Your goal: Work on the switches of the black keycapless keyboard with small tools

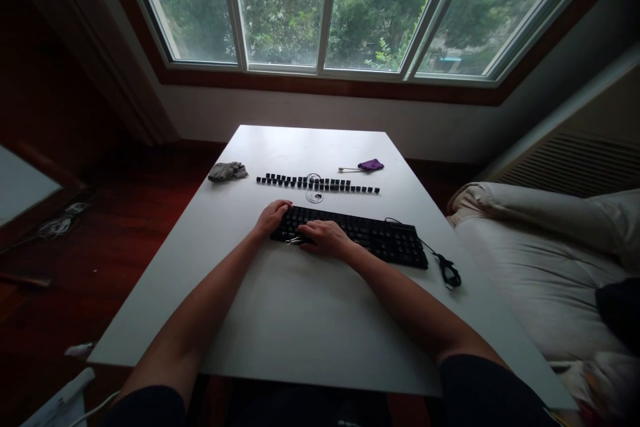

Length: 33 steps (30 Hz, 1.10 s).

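Observation:
A black keyboard (370,233) lies on the white table, slightly slanted. My left hand (273,217) is closed on the keyboard's left end, its fingers at the far left corner. Over the near left part of the keys is my right hand (325,238), with fingers bent and the palm down. A thin shiny metal tool (293,240), which looks like a wire keycap puller, sticks out to the left from under its fingers; the grip itself is mostly hidden. Beyond the keyboard, several loose black keycaps (317,183) stand in two uneven rows.
A grey cloth (228,171) lies at the table's left edge. Toward the back right are a purple cloth or pouch (371,165) and a thin stick (349,169). The coiled cable (449,273) rests right of the keyboard. A pale sofa (520,267) borders the white table (320,320).

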Each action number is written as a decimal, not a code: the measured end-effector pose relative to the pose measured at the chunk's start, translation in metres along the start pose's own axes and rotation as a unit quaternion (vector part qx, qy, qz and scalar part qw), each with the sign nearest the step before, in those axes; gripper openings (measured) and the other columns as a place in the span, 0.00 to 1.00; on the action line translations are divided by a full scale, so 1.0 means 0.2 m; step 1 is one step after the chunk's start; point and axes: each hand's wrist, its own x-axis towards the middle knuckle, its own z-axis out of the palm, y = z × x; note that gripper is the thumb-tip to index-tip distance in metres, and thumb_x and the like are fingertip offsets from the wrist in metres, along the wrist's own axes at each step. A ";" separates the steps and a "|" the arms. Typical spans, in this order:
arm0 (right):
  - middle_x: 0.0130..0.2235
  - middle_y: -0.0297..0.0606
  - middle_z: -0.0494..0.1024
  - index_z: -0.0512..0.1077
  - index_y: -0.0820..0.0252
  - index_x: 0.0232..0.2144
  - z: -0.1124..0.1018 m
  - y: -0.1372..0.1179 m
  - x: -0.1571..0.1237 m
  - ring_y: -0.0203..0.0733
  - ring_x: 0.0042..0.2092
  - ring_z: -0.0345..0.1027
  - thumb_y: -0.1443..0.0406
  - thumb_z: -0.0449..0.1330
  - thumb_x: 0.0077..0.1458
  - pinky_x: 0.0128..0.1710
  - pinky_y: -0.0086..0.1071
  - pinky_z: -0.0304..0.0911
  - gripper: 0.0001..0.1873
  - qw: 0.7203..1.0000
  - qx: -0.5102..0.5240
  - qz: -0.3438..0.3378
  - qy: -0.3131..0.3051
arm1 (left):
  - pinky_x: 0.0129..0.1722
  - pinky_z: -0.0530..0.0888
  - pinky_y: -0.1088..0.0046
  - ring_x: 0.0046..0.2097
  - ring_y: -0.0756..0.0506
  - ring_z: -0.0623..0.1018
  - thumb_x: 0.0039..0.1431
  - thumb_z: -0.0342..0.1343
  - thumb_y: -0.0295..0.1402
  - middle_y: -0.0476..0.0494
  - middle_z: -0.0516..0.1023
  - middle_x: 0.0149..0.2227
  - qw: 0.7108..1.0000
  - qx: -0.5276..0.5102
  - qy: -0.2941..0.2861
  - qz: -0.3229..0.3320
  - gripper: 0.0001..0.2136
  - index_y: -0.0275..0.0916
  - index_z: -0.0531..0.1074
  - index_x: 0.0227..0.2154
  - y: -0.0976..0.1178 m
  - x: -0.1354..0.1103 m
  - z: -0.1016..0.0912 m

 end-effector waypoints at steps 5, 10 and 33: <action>0.40 0.41 0.77 0.70 0.56 0.51 0.01 0.13 0.00 0.44 0.40 0.70 0.50 0.57 0.62 0.33 0.31 0.54 0.22 1.000 0.001 -0.003 0.020 | 0.63 0.66 0.58 0.61 0.42 0.71 0.64 0.47 0.34 0.46 0.72 0.59 0.998 0.046 0.031 0.037 0.12 0.43 0.75 0.44 0.00 -0.04 0.03; 0.38 0.42 0.78 0.72 0.57 0.51 0.02 0.24 -0.01 0.43 0.39 0.70 0.49 0.55 0.63 0.34 0.31 0.56 0.23 0.998 0.004 -0.029 0.053 | 0.58 0.71 0.57 0.55 0.41 0.74 0.63 0.50 0.32 0.44 0.75 0.55 0.995 0.083 0.052 0.025 0.11 0.43 0.73 0.46 0.01 -0.07 0.04; 0.30 0.36 0.74 0.74 0.57 0.31 -0.04 0.32 0.17 0.41 0.33 0.67 0.52 0.48 0.67 0.36 0.32 0.59 0.22 0.919 0.242 0.220 0.220 | 0.68 0.60 0.50 0.67 0.35 0.61 0.54 0.62 0.33 0.41 0.61 0.66 0.962 0.228 -0.043 0.145 0.23 0.44 0.68 0.53 0.10 -0.14 0.06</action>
